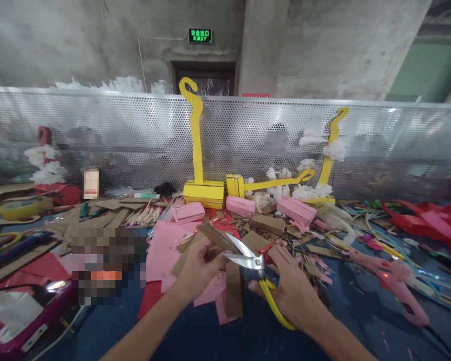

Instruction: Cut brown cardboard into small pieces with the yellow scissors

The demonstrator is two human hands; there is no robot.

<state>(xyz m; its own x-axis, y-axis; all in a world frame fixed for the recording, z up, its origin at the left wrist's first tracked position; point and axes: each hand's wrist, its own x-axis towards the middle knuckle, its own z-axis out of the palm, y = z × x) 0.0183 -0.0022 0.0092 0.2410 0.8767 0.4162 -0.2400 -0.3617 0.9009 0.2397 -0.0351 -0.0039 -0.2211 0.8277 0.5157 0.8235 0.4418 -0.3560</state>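
Observation:
My right hand (295,288) grips scissors (258,261) with one red and one yellow handle. Their metal blades stand apart and point left toward my left hand (197,265). The fingers of that hand are closed on a brown cardboard strip (215,236) beside the upper blade; I cannot tell whether blade and strip touch. Beneath the hands lie pink paper (163,250) and another length of cardboard (234,291). Just beyond are small pink boxes (188,212) and a pile of cardboard scraps.
Yellow cardboard shapes with hooked tops (196,145) stand against a perforated metal screen (143,130). A pink glue gun (398,281) with a red light lies at the right, near red ribbon (428,225). At the lower left sits a purple tissue box (33,321).

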